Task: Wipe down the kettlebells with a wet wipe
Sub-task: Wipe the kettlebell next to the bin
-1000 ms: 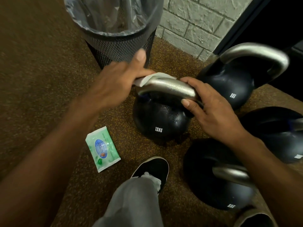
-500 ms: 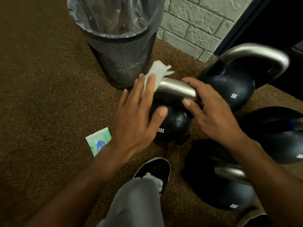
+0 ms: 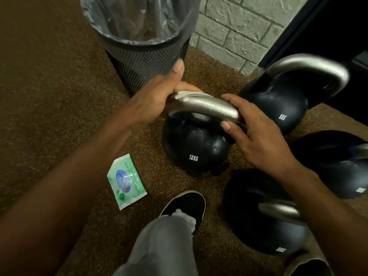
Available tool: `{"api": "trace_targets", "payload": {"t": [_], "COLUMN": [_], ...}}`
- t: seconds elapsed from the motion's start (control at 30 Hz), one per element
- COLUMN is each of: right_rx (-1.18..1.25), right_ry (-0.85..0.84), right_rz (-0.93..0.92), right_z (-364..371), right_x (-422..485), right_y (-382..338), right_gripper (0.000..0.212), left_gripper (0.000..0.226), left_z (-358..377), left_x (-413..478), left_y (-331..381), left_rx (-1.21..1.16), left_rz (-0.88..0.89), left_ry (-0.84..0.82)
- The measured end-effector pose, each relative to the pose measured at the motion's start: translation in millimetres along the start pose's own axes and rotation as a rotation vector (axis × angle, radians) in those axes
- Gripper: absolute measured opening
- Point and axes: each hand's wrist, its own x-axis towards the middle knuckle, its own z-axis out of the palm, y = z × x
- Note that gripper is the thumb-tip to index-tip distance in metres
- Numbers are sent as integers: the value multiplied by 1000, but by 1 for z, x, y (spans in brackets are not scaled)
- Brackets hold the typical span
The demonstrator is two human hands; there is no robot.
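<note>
A black 12 kg kettlebell (image 3: 196, 148) with a silver handle (image 3: 209, 108) stands on the floor in the middle. My left hand (image 3: 157, 96) presses a white wet wipe (image 3: 191, 95) around the handle's left end, thumb sticking up. My right hand (image 3: 256, 136) grips the handle's right end. Three more black kettlebells stand at the right: one at the back (image 3: 278, 104), one at the far right (image 3: 334, 162) and one in front (image 3: 264, 230).
A black mesh waste bin (image 3: 147, 56) with a plastic liner stands just behind my left hand. A green pack of wipes (image 3: 126, 181) lies on the brown speckled floor. My shoe (image 3: 185, 208) and grey trouser leg sit below the kettlebell. A brick wall (image 3: 235, 30) rises behind.
My left hand came off the handle with fingers spread over the bell half a second ago. It has closed again on the wipe at the handle's left end. My right hand stayed put.
</note>
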Motion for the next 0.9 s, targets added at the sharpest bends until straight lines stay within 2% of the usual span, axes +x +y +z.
{"api": "trace_targets", "payload": {"t": [0.07, 0.17, 0.2, 0.3, 0.37, 0.47, 0.6, 0.7, 0.8, 0.9], "right_rx": [12, 36, 51, 125, 136, 19, -259, -351, -363, -272], "right_ry": [10, -4, -21, -55, -7, 89, 61, 14, 24, 48], "right_rz": [28, 55, 56, 76, 39, -119, -243, -247, -185, -90], "right_z": [-1, -3, -5, -10, -13, -13, -4, 4, 11, 3], "right_x": [-1, 0, 0, -2, -2, 2, 6, 0, -8, -16], "right_y": [-1, -1, -1, -1, -5, -20, -42, -50, -47, -27], "right_gripper": [60, 71, 76, 86, 81, 73, 70, 67, 63, 63], "left_gripper": [84, 81, 78, 78, 77, 78, 72, 61, 48, 47], "left_z": [-4, -1, 3, 29, 48, 65, 66, 70, 64, 58], "left_x": [11, 12, 5, -25, -45, -49, -52, -60, -63, -62], "left_y": [10, 25, 28, 24, 16, 4, -6, -20, -30, -29], "left_rx": [27, 84, 170, 736, 977, 1105, 1168, 1173, 979, 703], "left_rz": [-82, -65, -23, 304, 333, 320, 354, 383, 535, 447], "left_ry": [-70, -114, -107, 55, 90, 143, 183, 261, 415, 546]}}
